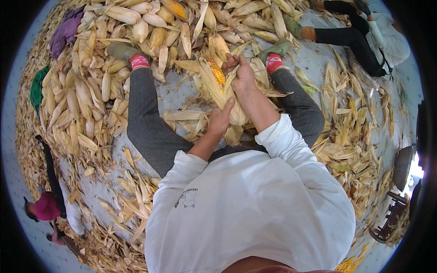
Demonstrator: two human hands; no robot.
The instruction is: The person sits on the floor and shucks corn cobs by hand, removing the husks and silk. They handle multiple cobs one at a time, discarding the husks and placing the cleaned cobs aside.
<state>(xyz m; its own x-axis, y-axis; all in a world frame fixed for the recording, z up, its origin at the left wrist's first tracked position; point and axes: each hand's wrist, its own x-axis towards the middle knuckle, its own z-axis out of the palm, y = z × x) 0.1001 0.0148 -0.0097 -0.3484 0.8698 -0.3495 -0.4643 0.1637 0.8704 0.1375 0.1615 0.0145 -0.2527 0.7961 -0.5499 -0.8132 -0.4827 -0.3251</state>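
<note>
Between my legs I hold an ear of corn [217,75] whose husk is partly peeled, with yellow kernels bare along its upper part. My left hand [219,117] grips the lower, husk-covered end, thumb along its side. On the ear's right side, my right hand [243,73] pinches the husk leaves [233,75] near the tip with bent fingers. Pale husk still wraps the ear's left side and base. Loose husks [186,116] lie on the floor below and around it.
A large heap of unshucked corn [82,92] spreads ahead and left. Discarded husks [341,136] cover the floor at right. Other people [385,44] [47,206] sit at far right and far left. A purple cloth [66,30] and a green cloth [38,87] lie on the heap.
</note>
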